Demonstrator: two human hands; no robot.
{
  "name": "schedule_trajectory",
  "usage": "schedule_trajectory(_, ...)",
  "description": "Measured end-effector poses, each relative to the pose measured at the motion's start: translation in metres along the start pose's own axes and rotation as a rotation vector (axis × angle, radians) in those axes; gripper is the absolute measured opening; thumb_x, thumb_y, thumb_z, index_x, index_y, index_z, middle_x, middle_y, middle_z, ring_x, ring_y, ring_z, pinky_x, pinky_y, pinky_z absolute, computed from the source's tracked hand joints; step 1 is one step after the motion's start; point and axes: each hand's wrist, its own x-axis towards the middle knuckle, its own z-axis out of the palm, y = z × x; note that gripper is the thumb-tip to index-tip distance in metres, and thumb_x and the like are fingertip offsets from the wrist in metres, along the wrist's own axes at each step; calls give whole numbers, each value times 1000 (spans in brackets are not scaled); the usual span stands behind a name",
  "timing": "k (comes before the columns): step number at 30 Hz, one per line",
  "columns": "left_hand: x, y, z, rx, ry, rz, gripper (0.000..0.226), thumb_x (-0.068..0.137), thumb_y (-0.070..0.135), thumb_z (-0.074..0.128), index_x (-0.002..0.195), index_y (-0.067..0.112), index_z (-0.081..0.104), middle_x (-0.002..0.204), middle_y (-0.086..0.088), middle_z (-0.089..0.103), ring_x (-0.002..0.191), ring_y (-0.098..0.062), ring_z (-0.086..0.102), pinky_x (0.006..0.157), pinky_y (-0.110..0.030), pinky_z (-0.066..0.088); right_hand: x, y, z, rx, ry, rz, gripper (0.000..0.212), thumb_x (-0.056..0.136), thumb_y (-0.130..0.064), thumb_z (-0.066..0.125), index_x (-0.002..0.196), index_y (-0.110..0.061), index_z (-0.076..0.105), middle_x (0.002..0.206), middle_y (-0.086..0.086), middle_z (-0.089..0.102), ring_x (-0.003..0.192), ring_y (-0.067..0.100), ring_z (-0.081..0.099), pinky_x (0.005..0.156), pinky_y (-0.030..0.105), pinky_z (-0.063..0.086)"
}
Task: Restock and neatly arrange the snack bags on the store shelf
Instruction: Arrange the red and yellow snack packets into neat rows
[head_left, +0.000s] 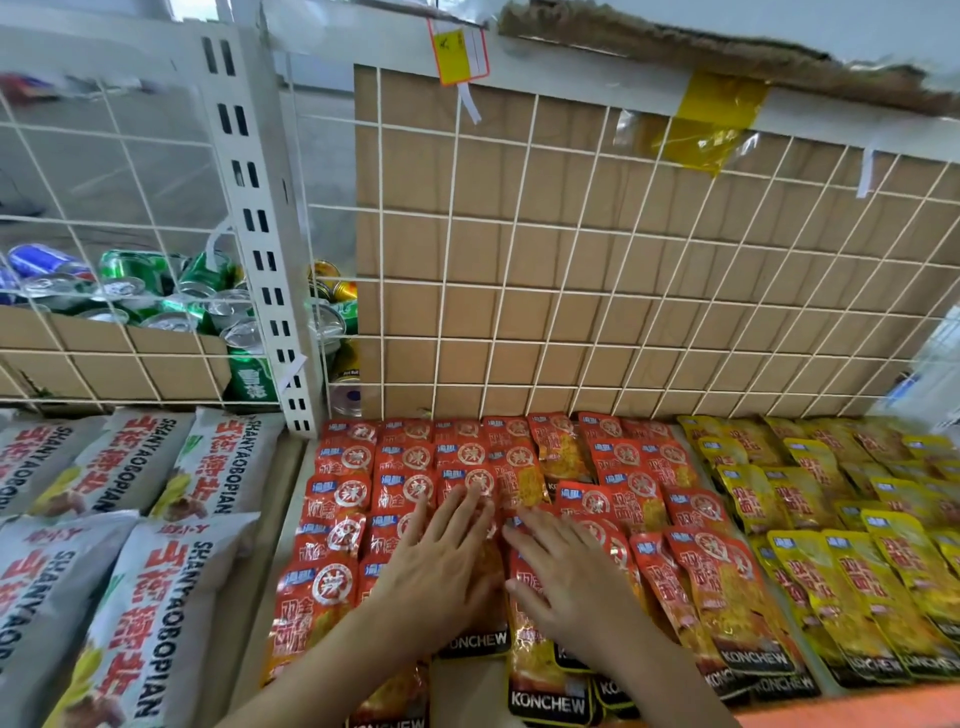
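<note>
Red snack bags (343, 493) lie in overlapping rows on the middle of the shelf. My left hand (441, 561) lies flat on them with its fingers straight and spread, pointing towards the back. My right hand (566, 577) rests beside it, palm down on the red bags, fingers straight. Neither hand grips a bag. The two hands nearly touch at the fingertips. Yellow snack bags (831, 545) of the same brand fill the shelf to the right. Large grey snack bags (156, 597) lie on the left section.
A white wire grid (571, 312) backed by brown cardboard stands behind the bags. A slotted white upright post (260, 234) splits the shelf sections. Drink cans (156, 291) are piled behind the left grid. A yellow price tag (457, 52) hangs from the shelf above.
</note>
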Motion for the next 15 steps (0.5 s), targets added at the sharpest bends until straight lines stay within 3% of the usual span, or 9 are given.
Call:
schedule_trajectory(4,-1,1,0,13,-16,19,72,95,49,2,123,16,60,129,-4,59,119,-19,56,101,-43,29,5,10,-3,35,-9,-141,81,80,-65,-4,141,-29,35,149,-14,19,140,7,19,110,29,-2)
schedule_trajectory(7,-1,-1,2,15,9,16,72,95,51,2,124,18,59,128,-2,59,120,-17,53,107,-44,32,4,17,-5,32,3,-174,89,70,-69,-8,145,-32,23,151,-18,5,140,2,4,105,22,-15)
schedule_trajectory(9,-1,0,-4,16,60,11,76,93,55,-2,131,19,52,137,-3,51,130,-15,38,112,-44,27,3,18,-11,48,-61,-170,96,63,-72,-11,146,-33,18,154,-17,2,141,2,0,103,19,-17)
schedule_trajectory(12,3,-1,-8,-97,110,54,92,71,67,-16,149,25,8,157,3,4,143,-14,-5,113,-36,-10,2,17,-17,56,-97,-163,96,61,-71,-8,146,-34,17,156,-15,4,142,3,1,105,20,-14)
schedule_trajectory(15,14,-13,-13,-168,105,-45,94,69,78,-10,148,29,-1,157,6,-2,144,-14,-8,110,-32,-14,1,14,-22,120,-86,-121,96,60,-73,-5,146,-35,16,155,-14,8,142,5,5,105,20,-8)
